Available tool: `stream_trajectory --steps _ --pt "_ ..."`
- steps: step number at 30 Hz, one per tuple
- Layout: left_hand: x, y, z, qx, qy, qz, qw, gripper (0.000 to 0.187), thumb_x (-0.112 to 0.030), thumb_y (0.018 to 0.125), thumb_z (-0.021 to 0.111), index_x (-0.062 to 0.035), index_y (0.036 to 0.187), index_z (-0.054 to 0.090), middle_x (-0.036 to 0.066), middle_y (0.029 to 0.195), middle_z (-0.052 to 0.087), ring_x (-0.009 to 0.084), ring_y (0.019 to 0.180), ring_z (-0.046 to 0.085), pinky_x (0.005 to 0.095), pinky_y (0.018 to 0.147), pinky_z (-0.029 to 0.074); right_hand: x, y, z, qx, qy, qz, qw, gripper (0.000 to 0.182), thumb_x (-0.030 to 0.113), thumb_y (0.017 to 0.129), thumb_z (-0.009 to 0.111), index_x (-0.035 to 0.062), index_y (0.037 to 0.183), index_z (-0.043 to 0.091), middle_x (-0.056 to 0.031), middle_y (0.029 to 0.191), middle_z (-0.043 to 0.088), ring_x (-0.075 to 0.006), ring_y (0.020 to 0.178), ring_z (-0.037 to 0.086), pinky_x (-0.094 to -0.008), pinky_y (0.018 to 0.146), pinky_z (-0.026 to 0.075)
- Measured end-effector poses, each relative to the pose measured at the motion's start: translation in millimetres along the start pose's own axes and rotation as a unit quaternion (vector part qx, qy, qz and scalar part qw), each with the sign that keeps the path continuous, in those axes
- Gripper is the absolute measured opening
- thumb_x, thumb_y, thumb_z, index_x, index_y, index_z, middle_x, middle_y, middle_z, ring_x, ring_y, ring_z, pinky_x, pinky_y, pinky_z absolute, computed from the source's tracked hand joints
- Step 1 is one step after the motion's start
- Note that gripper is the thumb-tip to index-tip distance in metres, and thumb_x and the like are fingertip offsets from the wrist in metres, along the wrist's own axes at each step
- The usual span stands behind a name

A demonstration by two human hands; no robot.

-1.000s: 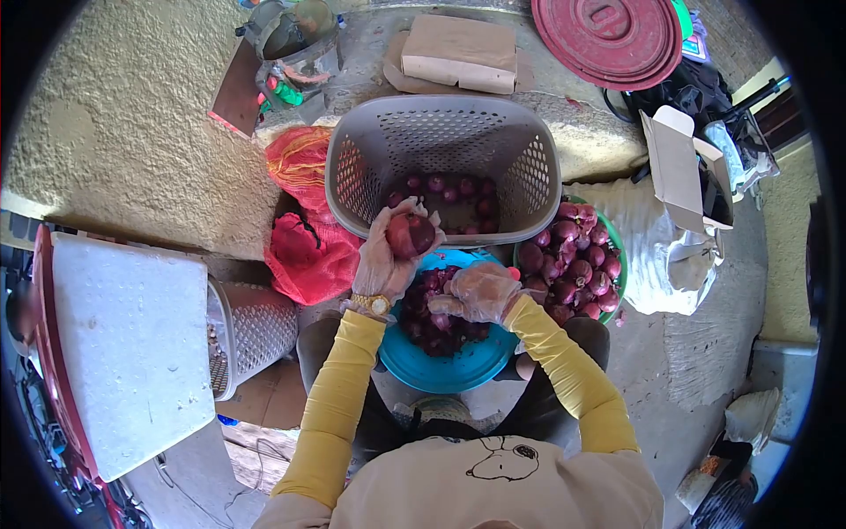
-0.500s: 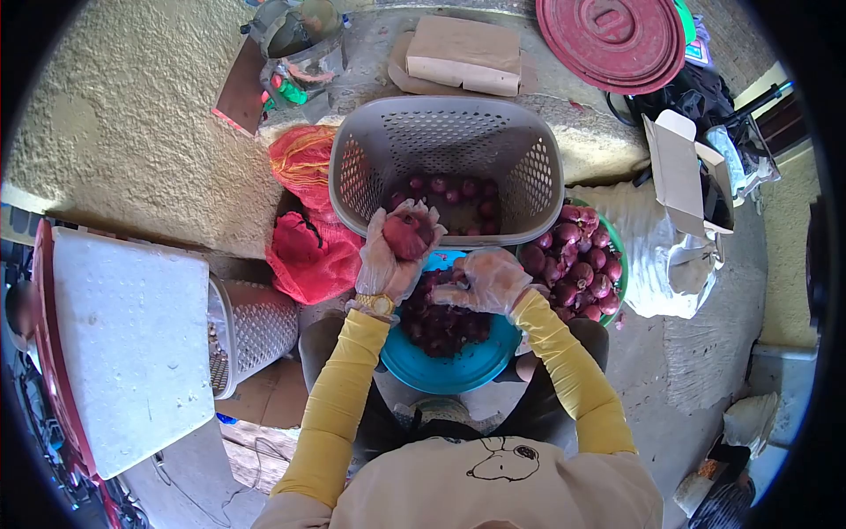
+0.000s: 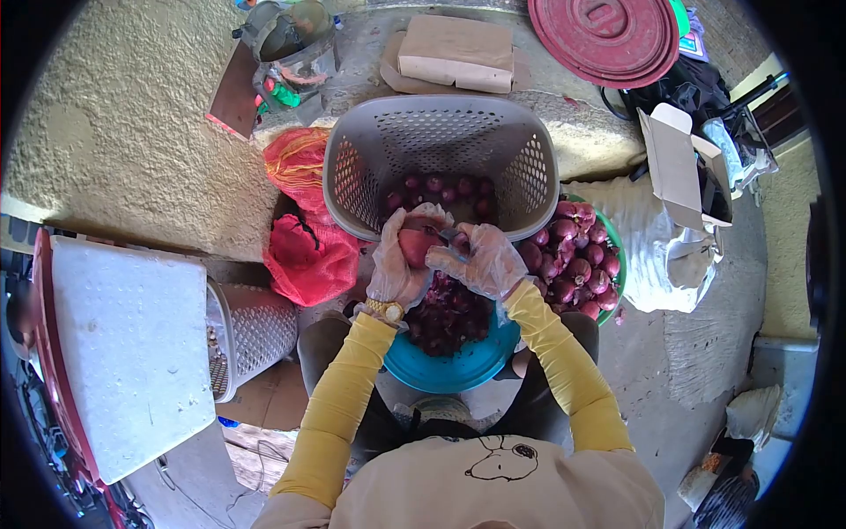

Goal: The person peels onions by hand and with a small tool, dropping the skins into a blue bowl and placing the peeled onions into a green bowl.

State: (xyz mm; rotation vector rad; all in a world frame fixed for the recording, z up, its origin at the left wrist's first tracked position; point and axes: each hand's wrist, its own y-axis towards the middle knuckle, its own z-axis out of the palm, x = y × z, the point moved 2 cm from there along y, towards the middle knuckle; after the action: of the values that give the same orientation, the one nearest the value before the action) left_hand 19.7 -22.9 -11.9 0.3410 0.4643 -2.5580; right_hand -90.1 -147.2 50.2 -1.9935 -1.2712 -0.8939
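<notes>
My left hand, in a clear plastic glove, is closed round a red onion above the front rim of the grey basket. My right hand, gloved too, has its fingers pinched against the onion's right side. A small dark thing shows at those fingers, and I cannot tell what it is. Below both hands stands a blue basin with a heap of dark red onion skins. Inside the perforated grey basket lie several red onions. On the right, a green-rimmed container is piled with unpeeled onions.
Red mesh sacks lie left of the basket. Further left are a white foam board and a perforated white basket. A white sack and an opened carton stand right. Behind are flat cardboard and a red lid.
My right hand has moved up from over the basin to the onion in my left hand. The left hand has turned slightly and shifted a little right, still gripping the onion.
</notes>
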Motion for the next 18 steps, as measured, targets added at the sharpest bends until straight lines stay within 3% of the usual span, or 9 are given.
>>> stream_trajectory --steps 6,18 --pt "0 0 3 0.020 0.000 -0.013 1.000 0.042 -0.032 0.105 0.052 0.0048 0.124 0.063 0.018 0.117 0.068 0.0324 0.115 0.064 0.0440 0.105 0.051 1 -1 -2 0.033 0.015 0.012 0.999 0.063 0.058 0.086 0.081 0.0021 0.114 0.073 -0.0256 0.093 0.073 -0.0414 0.088 0.071 -0.0444 0.080 0.054" --pt "1 0 3 0.034 -0.008 0.002 0.999 0.040 -0.028 0.106 0.052 0.0051 0.124 0.063 0.018 0.117 0.070 0.0326 0.115 0.065 0.0448 0.107 0.051 -16 0 10 0.020 0.085 -0.010 0.996 0.055 0.052 0.097 0.070 -0.0020 0.104 0.075 -0.0259 0.085 0.071 -0.0445 0.079 0.067 -0.0454 0.075 0.053"
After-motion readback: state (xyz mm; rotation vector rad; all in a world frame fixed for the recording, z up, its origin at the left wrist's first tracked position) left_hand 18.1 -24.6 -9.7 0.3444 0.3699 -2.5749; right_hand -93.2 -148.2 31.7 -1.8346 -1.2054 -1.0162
